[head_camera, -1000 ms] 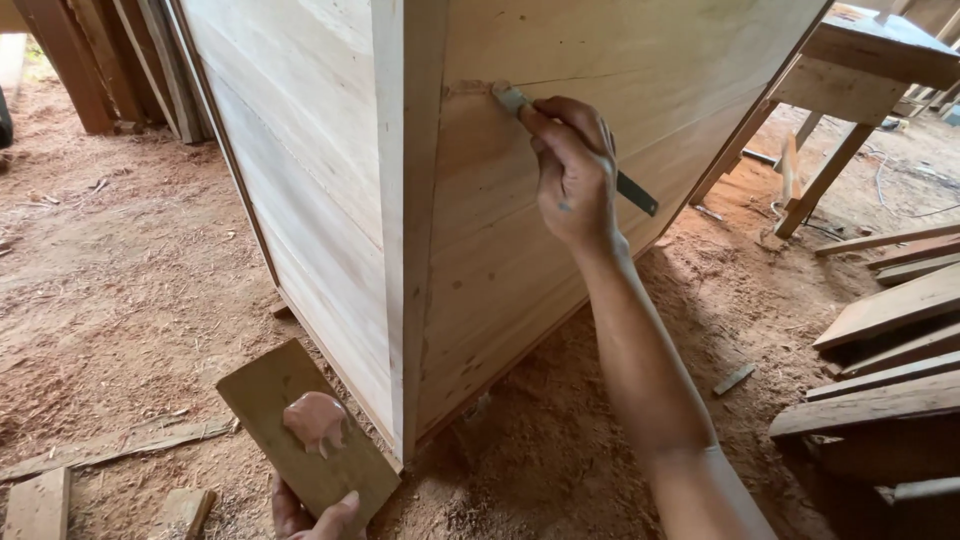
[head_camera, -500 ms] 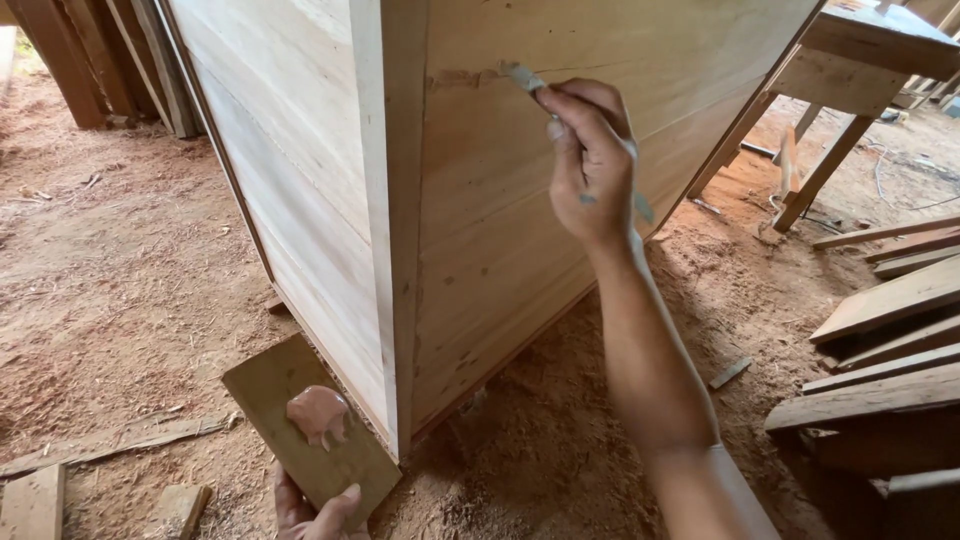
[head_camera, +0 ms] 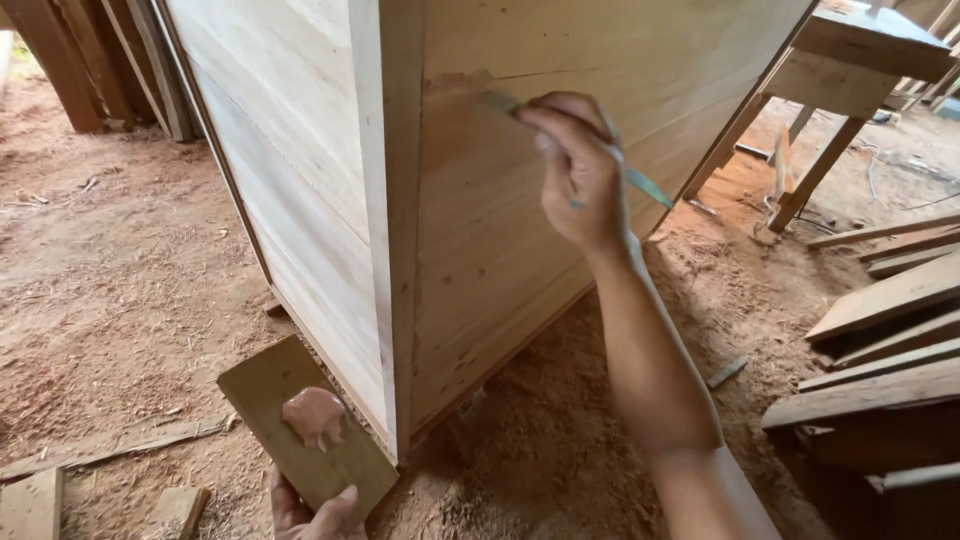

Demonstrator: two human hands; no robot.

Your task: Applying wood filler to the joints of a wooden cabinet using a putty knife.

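Putty knife [head_camera: 570, 140] slanted, long axis running from upper left down to lower right: blade tip up at the left, pressed against the front panel of the big pale wooden cabinet [head_camera: 480, 250], green handle end poking out below and right of the knuckles. Tip resting right on a pinkish smear of filler along a horizontal seam, just right of the cabinet's near corner post.

Right hand [head_camera: 580, 175] raised, fingers curled tight and pinching the knife's shaft, thumb side toward the panel, back of the hand toward the camera. Wrist bent a little, forearm stretching down and right, out of the bottom edge.

Down low, left hand [head_camera: 315, 510] only partly in view at the bottom edge, thumb and fingertips clamped on the near end of a flat scrap board [head_camera: 290, 420]. Board held roughly level, tilted away toward the upper left, its far side close against the cabinet's bottom corner. Serving as a palette: one soft pink lump of filler [head_camera: 315, 415] sitting on its middle, nothing else on it.

Sawdust-covered floor [head_camera: 120, 270] all around. Stacked planks [head_camera: 880, 350] off to the right, a wooden bench [head_camera: 850, 60] at upper right behind the cabinet, dark boards [head_camera: 80, 50] leaning at upper left
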